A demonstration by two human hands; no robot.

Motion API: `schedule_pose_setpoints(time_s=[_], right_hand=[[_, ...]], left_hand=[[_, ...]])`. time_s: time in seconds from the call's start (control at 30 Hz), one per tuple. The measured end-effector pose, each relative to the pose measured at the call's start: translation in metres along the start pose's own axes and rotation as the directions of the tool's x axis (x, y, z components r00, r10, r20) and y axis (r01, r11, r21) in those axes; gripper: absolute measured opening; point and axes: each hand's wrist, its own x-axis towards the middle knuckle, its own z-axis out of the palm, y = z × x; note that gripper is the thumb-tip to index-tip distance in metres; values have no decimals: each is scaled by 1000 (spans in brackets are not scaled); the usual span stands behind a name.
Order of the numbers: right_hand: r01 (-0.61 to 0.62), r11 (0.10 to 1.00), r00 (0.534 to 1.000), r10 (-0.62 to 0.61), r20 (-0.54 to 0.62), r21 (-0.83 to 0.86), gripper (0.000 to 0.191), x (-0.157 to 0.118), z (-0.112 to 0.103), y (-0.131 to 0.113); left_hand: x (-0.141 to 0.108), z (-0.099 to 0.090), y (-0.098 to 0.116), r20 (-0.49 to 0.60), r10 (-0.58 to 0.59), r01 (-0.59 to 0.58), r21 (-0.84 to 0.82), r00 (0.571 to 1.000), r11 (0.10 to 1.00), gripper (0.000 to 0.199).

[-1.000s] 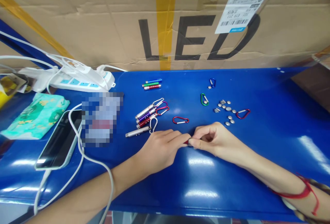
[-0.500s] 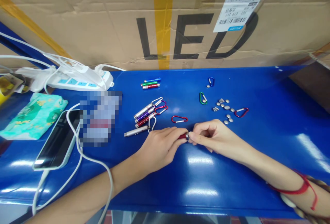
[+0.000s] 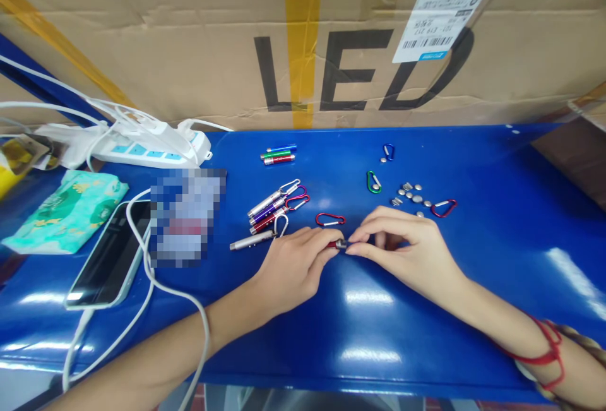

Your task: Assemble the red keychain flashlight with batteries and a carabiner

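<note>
My left hand (image 3: 296,262) is closed around a small red tube (image 3: 334,244), whose dark metal end points right. At that end, the thumb and forefinger of my right hand (image 3: 407,244) come close together; whether anything is between them is too small to tell. Behind my hands lies a red carabiner (image 3: 330,219). To the left, a silver penlight (image 3: 252,240) and several others with carabiners lie side by side. Beyond my right hand are several silver button cells (image 3: 417,199), a second red carabiner (image 3: 444,208), a green carabiner (image 3: 374,182) and a blue one (image 3: 389,152).
Three short coloured tubes (image 3: 279,158) lie near the back of the blue table (image 3: 303,341). At left are a phone (image 3: 110,256), a tissue pack (image 3: 66,212), a power strip (image 3: 156,149) and white cables. A large cardboard box (image 3: 213,76) stands behind.
My right hand has drawn slightly back from the red tube's end, its fingers lifted and spread a little more. My left hand still holds the tube.
</note>
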Motion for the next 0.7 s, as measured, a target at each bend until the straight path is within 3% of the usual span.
schedule_pose_setpoints(time_s=[0.1,0.3,0.43,0.7], right_hand=[[40,999,999,-39,24,-8,1,0,-2,0],[15,999,997,-12,73,-44,4,1,-2,2],[-8,999,996,11,90,-32,7,1,-1,3],[-56,998,992,51,112,42,7,-1,5,6]], left_hand=[[1,1,-1,11,39,-39,33,999,999,17],[0,0,-2,86,45,-43,-26,995,999,15],[-1,1,-3,74,55,-51,-49,996,997,13],[-3,6,-7,35,183,-186,127,982,974,22]])
